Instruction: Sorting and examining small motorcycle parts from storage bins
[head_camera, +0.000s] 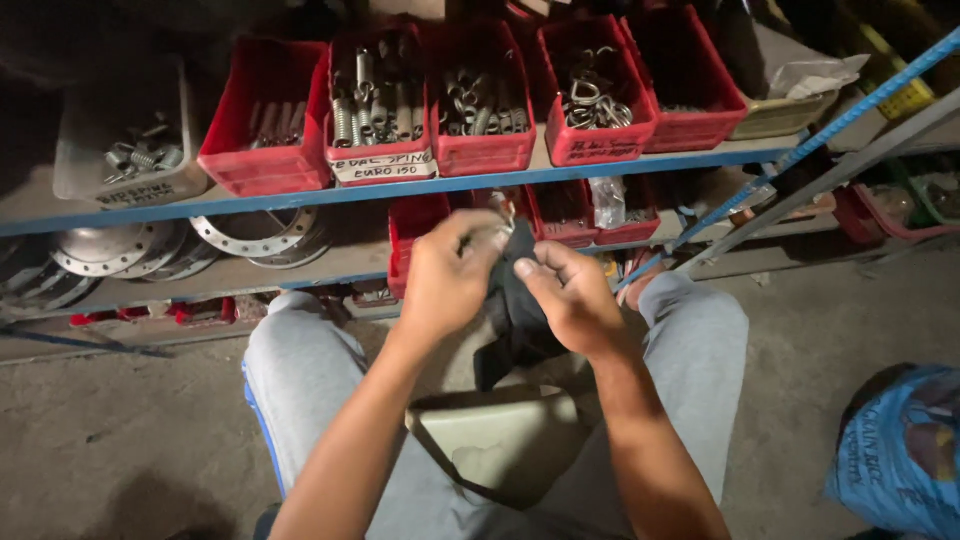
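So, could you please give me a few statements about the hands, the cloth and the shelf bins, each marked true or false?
1. Both hands, left hand and right hand, grip a dark cloth. True.
2. The red bins on the shelf hold metal springs. True.
3. The cloth is bright white. False: it is black.
4. A beige tray lies between the knees. True.
5. The blue sack sits on the shelf. False: it is on the floor.

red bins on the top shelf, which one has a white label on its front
The second red bin from the left, full of coil springs. A white handwritten label hangs on its front; the other red bins show none that white.
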